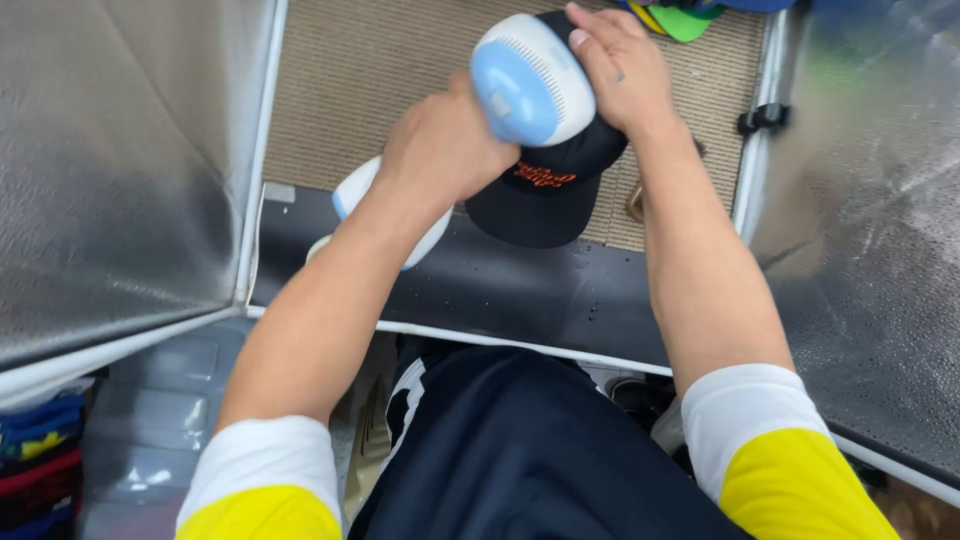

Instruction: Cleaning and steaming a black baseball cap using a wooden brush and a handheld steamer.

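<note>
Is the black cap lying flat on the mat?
No, the right hand holds the black cap up against the steamer.

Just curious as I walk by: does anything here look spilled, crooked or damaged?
Only small water droplets on the dark ledge below the black cap. The left hand holds a white-and-blue handheld device; the right hand steadies the cap.

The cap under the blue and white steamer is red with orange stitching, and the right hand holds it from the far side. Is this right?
Not quite: the head view shows the cap is black, not red. The rest holds: it has orange stitching, sits under the blue and white steamer, which the left hand grips, and the right hand holds it from the far side.
</note>
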